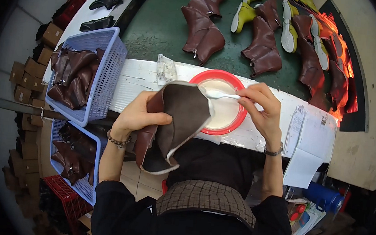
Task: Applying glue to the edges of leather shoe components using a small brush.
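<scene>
My left hand (139,116) is closed on a brown leather boot upper (183,117), thumb on its dark lining, and tilts it over the table's front edge. A whitish band runs along the upper's rim. Between the fingers of my right hand (263,107) is a slim white brush (225,95), much like a toothbrush. Its tip meets the upper's top right edge, so the bristles cannot be made out. Just behind and partly hidden by the upper, a red bowl (241,118) of creamy white liquid stands on the white tabletop strip (133,83).
More brown boot uppers (203,36) and yellow-green shoe forms with white soles (243,17) lie on the green conveyor belt (160,21). A glowing orange heater (347,64) is at right. Blue baskets (112,61) of uppers stand left. Papers (302,165) hang over the right front edge.
</scene>
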A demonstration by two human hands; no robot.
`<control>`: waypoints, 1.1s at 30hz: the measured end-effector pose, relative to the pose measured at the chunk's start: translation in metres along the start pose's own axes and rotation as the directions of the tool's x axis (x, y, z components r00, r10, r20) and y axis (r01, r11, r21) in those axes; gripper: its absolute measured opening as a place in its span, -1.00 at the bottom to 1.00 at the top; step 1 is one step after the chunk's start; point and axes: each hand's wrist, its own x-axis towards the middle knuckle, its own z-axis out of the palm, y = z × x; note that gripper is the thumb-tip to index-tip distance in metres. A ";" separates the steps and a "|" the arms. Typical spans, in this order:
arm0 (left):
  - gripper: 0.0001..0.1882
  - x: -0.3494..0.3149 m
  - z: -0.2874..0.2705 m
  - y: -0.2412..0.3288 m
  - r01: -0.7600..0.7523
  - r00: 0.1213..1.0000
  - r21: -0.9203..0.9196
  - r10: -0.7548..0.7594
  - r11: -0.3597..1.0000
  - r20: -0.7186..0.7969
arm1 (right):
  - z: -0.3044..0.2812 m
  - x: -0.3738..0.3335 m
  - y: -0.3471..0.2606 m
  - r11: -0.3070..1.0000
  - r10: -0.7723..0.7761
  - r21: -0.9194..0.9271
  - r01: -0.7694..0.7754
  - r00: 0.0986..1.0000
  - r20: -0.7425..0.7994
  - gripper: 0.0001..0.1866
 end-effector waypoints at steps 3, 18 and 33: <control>-0.61 0.000 0.004 0.004 0.006 0.995 0.038 -0.010 0.999 0.096 | 0.004 0.009 0.006 0.980 -0.141 -0.130 0.147 0.988 0.057 -0.80; -0.61 0.004 0.027 0.003 -0.441 0.774 0.170 0.469 0.881 -0.424 | 0.023 -0.040 -0.011 0.986 -0.016 -0.168 0.017 1.000 0.004 -0.77; -0.20 0.082 -0.166 0.024 -0.057 0.614 0.963 0.770 0.265 -0.175 | 0.000 -0.078 0.140 0.928 0.250 -0.221 -0.300 0.941 -0.229 -0.81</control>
